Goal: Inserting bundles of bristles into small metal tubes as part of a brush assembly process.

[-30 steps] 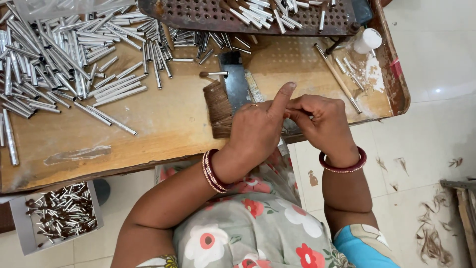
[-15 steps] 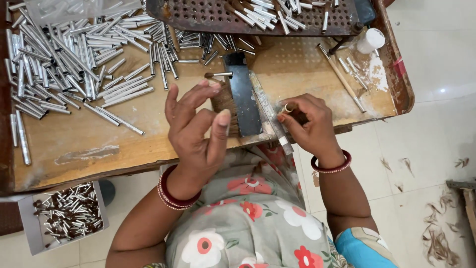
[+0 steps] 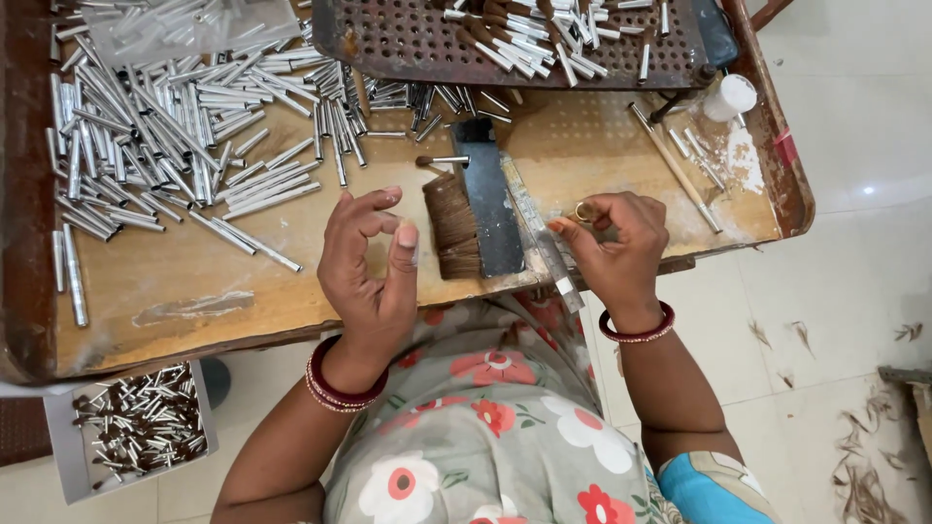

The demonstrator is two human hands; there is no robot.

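My left hand hovers over the wooden tray with fingers apart and nothing in it, just left of a bundle of brown bristles. My right hand is closed on a small metal tube, its round end showing between thumb and fingers. The bristles lie against a dark metal block at the tray's front edge. A large heap of silver metal tubes fills the tray's left part.
A perforated metal rack holding finished brush pieces sits at the back. A white bottle and thin sticks lie at the right. A grey box of small brush heads stands below the tray on the left.
My left hand has left the right hand and moved left, opening over the tray. The right hand stays by the block holding its tube.
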